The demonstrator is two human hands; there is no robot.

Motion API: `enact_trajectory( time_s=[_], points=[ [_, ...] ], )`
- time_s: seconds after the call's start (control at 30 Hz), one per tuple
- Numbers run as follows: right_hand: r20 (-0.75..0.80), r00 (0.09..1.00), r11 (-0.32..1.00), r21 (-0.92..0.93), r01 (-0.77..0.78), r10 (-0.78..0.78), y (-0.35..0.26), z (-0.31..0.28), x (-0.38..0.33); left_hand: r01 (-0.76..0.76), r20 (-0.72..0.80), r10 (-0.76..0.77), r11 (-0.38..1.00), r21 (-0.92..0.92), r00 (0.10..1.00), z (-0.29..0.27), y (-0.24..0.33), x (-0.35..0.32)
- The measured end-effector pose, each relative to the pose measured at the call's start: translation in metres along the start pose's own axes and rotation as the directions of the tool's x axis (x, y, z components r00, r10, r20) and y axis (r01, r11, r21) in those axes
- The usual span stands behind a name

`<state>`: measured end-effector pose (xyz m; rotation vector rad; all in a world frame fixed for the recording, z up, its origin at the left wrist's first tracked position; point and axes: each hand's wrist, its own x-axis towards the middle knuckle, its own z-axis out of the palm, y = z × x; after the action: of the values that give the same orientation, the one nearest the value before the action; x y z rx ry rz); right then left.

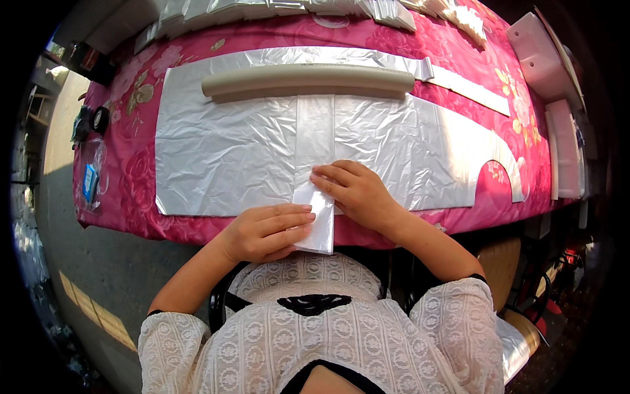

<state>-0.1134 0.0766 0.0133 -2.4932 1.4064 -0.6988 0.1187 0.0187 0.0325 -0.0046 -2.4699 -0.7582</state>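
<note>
Likely light, limp, slippery; best taken by folded edges. At lower centre, glossy white folded plastic strip (321, 231), under bare left hand (270, 232) and right hand (357, 195); cannot tell whether pinched or pressed.

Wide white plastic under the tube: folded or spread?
Spread: the plastic lies broad and wrinkled across the pink tablecloth, with the tube resting across its far part. Whether any layers beneath are folded, I cannot tell.

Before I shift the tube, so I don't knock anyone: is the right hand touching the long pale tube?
Apart. The head view shows a clear gap between the right hand and the long pale tube, with white plastic sheeting visible across it.
</note>
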Motion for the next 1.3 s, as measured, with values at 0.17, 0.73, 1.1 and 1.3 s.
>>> enact_trajectory(
  time_s=[0.17,0.73,1.1,1.3],
  points=[
    [-0.06,0.998,0.997,-0.068,0.021,-0.025,-0.001,0.002,0.0,0.177,0.188,-0.252,0.923,0.343,0.949,0.006,-0.008,0.005],
    [0.503,0.562,0.36,0.445,-0.82,0.657,0.033,-0.03,0.054,0.528,-0.183,-0.515,0.849,0.023,0.837,0.01,-0.026,0.033],
    [-0.159,0.834,0.849,0.084,-0.522,0.529,0.012,-0.018,0.034,0.491,0.035,-0.571,0.733,0.47,0.82,0.041,-0.024,0.034],
    [-0.056,0.998,0.983,-0.183,-0.011,0.001,0.04,-0.011,0.028,0.487,-0.098,-0.494,0.769,0.415,0.864,0.029,-0.034,0.05]
  ],
)
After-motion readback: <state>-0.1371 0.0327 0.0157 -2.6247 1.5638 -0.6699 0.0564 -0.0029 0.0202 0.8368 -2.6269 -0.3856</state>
